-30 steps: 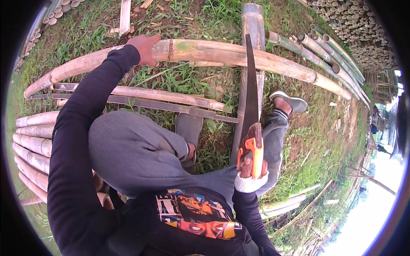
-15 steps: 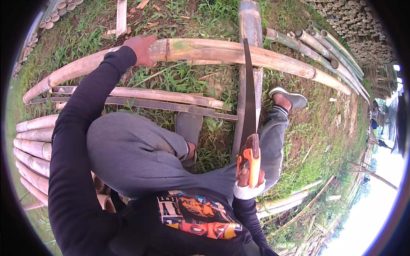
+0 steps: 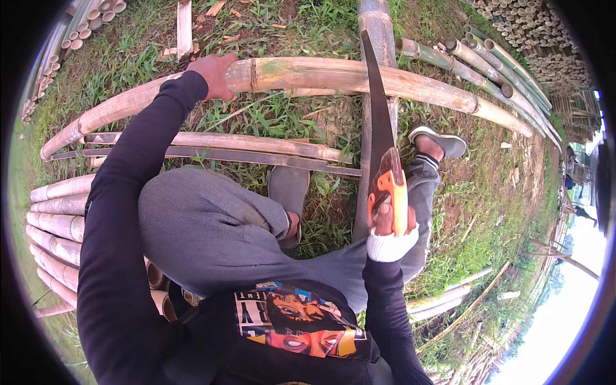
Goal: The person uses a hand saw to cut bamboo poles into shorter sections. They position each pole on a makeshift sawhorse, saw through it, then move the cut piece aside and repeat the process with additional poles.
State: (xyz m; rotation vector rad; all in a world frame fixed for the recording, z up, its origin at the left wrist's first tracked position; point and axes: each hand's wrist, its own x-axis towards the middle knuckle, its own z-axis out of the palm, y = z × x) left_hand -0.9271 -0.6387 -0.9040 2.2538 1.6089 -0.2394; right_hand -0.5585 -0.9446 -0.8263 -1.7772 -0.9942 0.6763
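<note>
A long, pale bamboo pole [image 3: 308,74] lies crosswise in front of me, resting over a thicker grey bamboo log [image 3: 377,128]. My left hand [image 3: 215,76] is wrapped over the pole left of its middle, close to a node ring. In my right hand [image 3: 385,221] is a hand saw [image 3: 380,106] with a long dark blade and an orange and brown handle. The blade crosses over the pole right beside the log, its tip pointing away from me. Whether its teeth have cut into the bamboo I cannot tell.
Split bamboo lengths [image 3: 256,144] and a dark flat bar [image 3: 244,155] lie between the pole and my feet. Several bamboo poles are at left [image 3: 54,221] and far right [image 3: 475,61]. Stacked bamboo [image 3: 529,25] stands beyond. Chips and a pale slat [image 3: 184,29] lie on the grass.
My right hand has pushed the saw forward, so its tip reaches farther past the pole. My left hand stays in place on the bamboo pole.
</note>
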